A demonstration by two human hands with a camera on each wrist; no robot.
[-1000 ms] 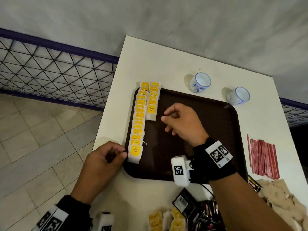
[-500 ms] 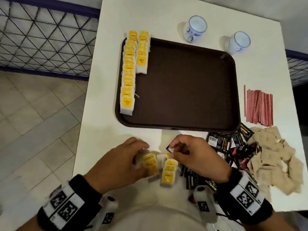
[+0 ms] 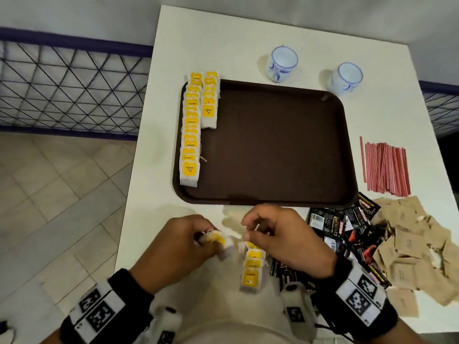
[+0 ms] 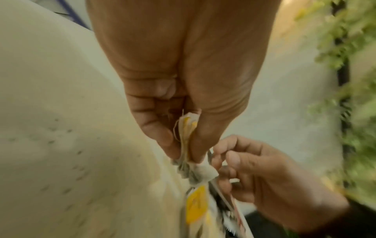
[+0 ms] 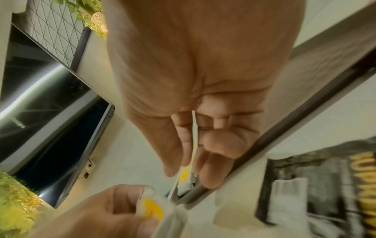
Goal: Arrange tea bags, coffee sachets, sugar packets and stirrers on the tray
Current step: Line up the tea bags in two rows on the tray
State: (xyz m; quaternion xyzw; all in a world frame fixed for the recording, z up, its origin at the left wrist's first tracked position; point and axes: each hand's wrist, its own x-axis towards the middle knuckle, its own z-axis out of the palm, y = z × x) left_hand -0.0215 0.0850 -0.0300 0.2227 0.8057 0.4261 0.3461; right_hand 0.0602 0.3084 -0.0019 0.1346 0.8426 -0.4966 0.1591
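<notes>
at the near edge of the white table (image 3: pixel 173 50), the left hand (image 3: pixel 178 247) pinches a small bunch of yellow-tagged tea bags (image 3: pixel 217 240), while the right hand (image 3: pixel 280 242) pinches the top of another overlapping strip of tea bags (image 3: pixel 252 269). two rows already line the brown tray (image 3: pixel 273 145) along its left side.

Two white cups with blue patterns (image 3: pixel 282 64) (image 3: pixel 346 78) stand upright at twelve and one o'clock on the white table (image 3: pixel 223 45), a dark wire-mesh fence (image 3: pixel 69 88) runs at nine o'clock above beige floor tiles (image 3: pixel 49 207).
</notes>
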